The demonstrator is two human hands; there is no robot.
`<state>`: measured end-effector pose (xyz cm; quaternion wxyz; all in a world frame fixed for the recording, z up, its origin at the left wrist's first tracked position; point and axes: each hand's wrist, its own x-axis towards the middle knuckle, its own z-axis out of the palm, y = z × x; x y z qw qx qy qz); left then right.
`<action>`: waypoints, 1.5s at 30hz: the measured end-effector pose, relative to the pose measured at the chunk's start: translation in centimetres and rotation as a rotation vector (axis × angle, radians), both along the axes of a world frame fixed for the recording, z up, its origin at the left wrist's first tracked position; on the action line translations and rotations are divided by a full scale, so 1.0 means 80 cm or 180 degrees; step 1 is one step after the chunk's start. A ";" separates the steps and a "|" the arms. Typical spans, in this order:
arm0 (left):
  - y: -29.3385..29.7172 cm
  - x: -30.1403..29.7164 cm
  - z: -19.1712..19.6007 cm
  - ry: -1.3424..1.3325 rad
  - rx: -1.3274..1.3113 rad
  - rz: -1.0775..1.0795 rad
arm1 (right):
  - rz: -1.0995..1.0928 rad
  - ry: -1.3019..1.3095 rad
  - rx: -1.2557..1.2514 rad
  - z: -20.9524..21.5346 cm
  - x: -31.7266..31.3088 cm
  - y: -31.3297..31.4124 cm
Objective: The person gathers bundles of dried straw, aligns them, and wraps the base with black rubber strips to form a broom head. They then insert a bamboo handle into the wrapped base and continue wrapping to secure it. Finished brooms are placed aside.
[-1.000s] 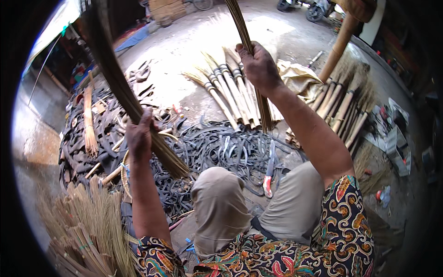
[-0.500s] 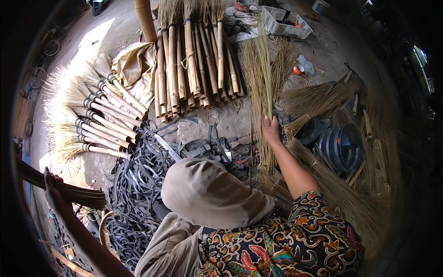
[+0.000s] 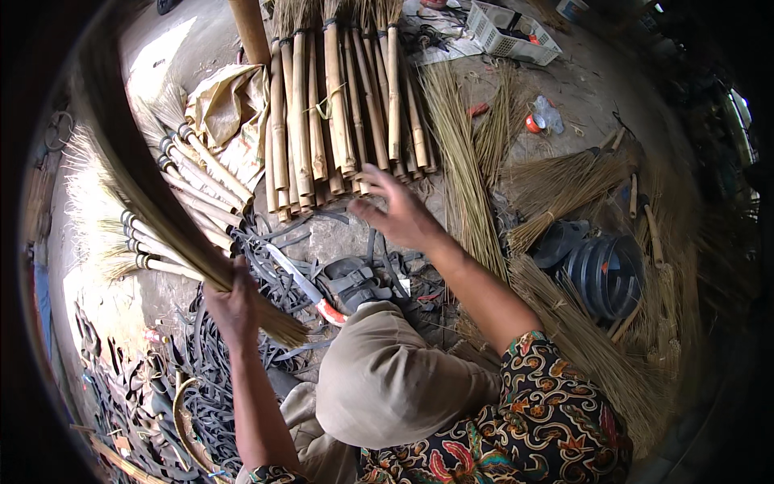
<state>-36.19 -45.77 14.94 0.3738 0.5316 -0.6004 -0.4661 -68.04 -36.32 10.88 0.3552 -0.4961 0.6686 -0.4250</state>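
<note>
My left hand (image 3: pixel 232 305) is closed round a long bundle of thin broom bristles (image 3: pixel 184 234), gripping it close to its cut end. The bundle slants up and to the left, its far end blurred and dark, passing in front of a fan of short brooms (image 3: pixel 214 173). My right hand (image 3: pixel 397 211) is in the air with fingers apart and nothing in them. It hovers just in front of the lower ends of the stacked bamboo-handled brooms (image 3: pixel 334 105). To its right, loose straw-coloured bristles (image 3: pixel 463 153) lie on the ground.
Black rubber strips (image 3: pixel 211 387) are heaped at the left beside a knife (image 3: pixel 294 278) with a red-and-white handle. More bristle bundles (image 3: pixel 564 319) and a dark ribbed plastic container (image 3: pixel 605 274) lie at the right. A white plastic basket (image 3: pixel 516 36) stands at the back.
My right hand has let go of the bristles at the right and moved left, opening. My left hand has swung the bundle inward to the right, and its far end now points upward.
</note>
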 end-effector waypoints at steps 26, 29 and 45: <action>0.032 -0.015 -0.064 -0.1098 0.0294 -0.1215 | -0.1314 -0.2679 -0.1501 0.036 0.054 -0.115; 0.028 -0.011 -0.061 -0.0938 0.0140 -0.1200 | -0.1344 -0.2626 -0.1531 0.032 0.052 -0.116; 0.016 -0.024 -0.054 -0.0502 0.0889 -0.1715 | -0.1365 -0.2681 -0.1526 0.027 0.068 -0.118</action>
